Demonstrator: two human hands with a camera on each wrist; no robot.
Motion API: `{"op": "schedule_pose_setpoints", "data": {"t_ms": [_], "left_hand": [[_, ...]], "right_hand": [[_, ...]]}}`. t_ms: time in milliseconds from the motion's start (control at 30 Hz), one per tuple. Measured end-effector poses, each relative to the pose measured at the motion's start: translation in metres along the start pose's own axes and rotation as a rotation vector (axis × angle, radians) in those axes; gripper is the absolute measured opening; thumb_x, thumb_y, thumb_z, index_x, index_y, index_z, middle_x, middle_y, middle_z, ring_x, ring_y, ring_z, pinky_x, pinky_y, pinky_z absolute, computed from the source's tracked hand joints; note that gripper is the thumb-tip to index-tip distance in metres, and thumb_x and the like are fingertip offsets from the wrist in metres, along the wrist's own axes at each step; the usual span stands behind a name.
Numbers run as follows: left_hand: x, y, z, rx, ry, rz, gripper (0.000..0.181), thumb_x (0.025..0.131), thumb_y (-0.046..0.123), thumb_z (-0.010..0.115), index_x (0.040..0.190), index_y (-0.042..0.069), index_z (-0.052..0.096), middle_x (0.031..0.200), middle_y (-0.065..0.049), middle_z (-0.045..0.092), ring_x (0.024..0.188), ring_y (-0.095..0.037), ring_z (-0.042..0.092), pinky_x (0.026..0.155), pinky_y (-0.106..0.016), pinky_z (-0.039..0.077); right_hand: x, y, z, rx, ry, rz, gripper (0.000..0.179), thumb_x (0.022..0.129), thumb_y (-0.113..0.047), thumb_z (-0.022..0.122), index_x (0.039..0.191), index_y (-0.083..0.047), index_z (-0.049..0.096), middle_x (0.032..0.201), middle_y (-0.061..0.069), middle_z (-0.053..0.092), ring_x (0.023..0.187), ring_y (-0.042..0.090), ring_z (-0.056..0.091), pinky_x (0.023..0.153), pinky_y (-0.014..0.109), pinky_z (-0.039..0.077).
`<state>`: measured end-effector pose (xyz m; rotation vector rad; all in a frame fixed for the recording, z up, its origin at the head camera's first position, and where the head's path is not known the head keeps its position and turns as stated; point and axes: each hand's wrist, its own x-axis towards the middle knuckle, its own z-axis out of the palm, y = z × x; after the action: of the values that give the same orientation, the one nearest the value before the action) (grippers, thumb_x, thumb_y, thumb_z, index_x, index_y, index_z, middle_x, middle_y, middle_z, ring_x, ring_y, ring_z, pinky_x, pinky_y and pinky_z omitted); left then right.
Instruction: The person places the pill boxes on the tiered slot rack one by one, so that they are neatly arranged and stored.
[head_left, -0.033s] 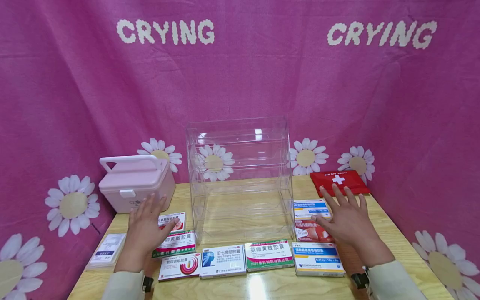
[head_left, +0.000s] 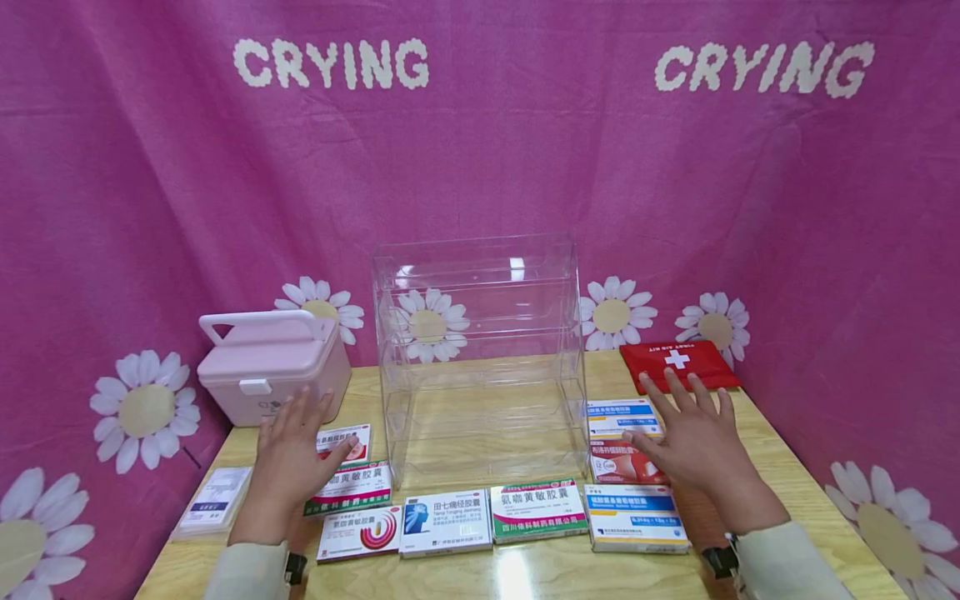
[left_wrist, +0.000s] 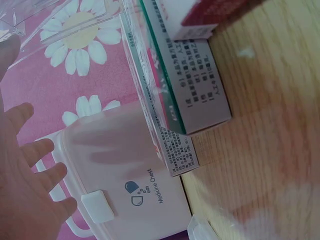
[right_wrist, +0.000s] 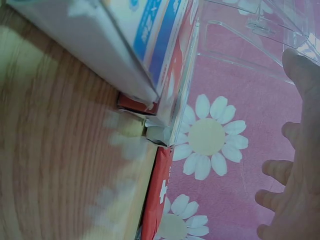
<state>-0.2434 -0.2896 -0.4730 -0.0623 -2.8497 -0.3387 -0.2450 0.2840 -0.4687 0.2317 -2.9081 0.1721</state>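
My left hand (head_left: 288, 454) hovers with fingers spread over the left-hand medicine boxes, in front of the pink medicine chest (head_left: 255, 392). It partly covers a green-and-white capsule box (head_left: 363, 487) and a small red-and-white box (head_left: 352, 437). On the other side my right hand (head_left: 697, 446), fingers also spread, hangs beside a red capsule box (head_left: 618, 462) and two blue-and-white boxes, the nearer one (head_left: 637, 517) at the front. Neither hand holds anything. Between them stands a transparent tiered acrylic rack (head_left: 480, 367). The wrist views show both palms raised above the tabletop.
A red first aid kit pouch (head_left: 678, 362) lies at the back right. Along the front are a red-swirl box (head_left: 358, 533), a white-and-blue box (head_left: 446, 521) and another green-and-white box (head_left: 540, 508). White packets (head_left: 213, 500) lie at the left edge. Pink curtain surrounds the wooden table (head_left: 750, 467).
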Motion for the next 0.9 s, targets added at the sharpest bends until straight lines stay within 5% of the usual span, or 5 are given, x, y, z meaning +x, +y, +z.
{"op": "schedule_pose_setpoints", "data": {"t_ms": [233,467,600,733,900], "left_hand": [[0.002,-0.003,0.002,-0.009,-0.004,0.01,0.095,0.098,0.06,0.073,0.172,0.016,0.033,0.18,-0.024,0.021,0.164,-0.055,0.017,0.132,-0.077,0.008],[0.005,-0.014,-0.003,-0.187,-0.061,-0.031,0.088,0.095,0.038,0.084,0.168,0.013,0.041,0.177,-0.022,0.029,0.162,-0.053,0.025,0.128,-0.077,0.022],[0.007,-0.025,-0.005,-0.265,-0.118,-0.026,0.083,0.096,0.028,0.084,0.165,0.007,0.043,0.174,-0.023,0.034,0.159,-0.053,0.031,0.127,-0.075,0.029],[0.009,-0.038,-0.004,-0.308,-0.2,-0.052,0.083,0.097,0.022,0.083,0.167,0.008,0.041,0.174,-0.025,0.033,0.158,-0.055,0.031,0.127,-0.075,0.029],[0.014,-0.053,-0.003,-0.382,-0.302,-0.148,0.081,0.097,0.022,0.083,0.167,0.01,0.042,0.173,-0.028,0.033,0.158,-0.058,0.028,0.126,-0.078,0.027]], "right_hand": [[0.0,0.003,0.002,0.017,0.012,0.004,0.105,0.091,-0.058,0.079,0.173,-0.018,0.028,0.174,0.031,0.028,0.157,0.061,0.017,0.122,0.089,0.003],[0.007,-0.007,-0.007,0.169,0.043,0.026,0.113,0.089,-0.055,0.082,0.175,-0.015,0.02,0.175,0.03,0.025,0.158,0.059,0.02,0.125,0.086,0.006],[0.011,-0.02,-0.015,0.286,0.057,0.038,0.113,0.092,-0.053,0.081,0.176,-0.016,0.016,0.176,0.028,0.026,0.158,0.057,0.025,0.123,0.084,0.025],[0.016,-0.033,-0.022,0.407,0.059,0.075,0.112,0.094,-0.055,0.08,0.176,-0.016,0.015,0.174,0.029,0.03,0.156,0.057,0.032,0.106,0.081,0.049],[0.025,-0.046,-0.025,0.562,0.075,0.077,0.099,0.098,-0.051,0.078,0.173,-0.012,0.027,0.17,0.026,0.042,0.15,0.053,0.046,0.105,0.07,0.057]]}}
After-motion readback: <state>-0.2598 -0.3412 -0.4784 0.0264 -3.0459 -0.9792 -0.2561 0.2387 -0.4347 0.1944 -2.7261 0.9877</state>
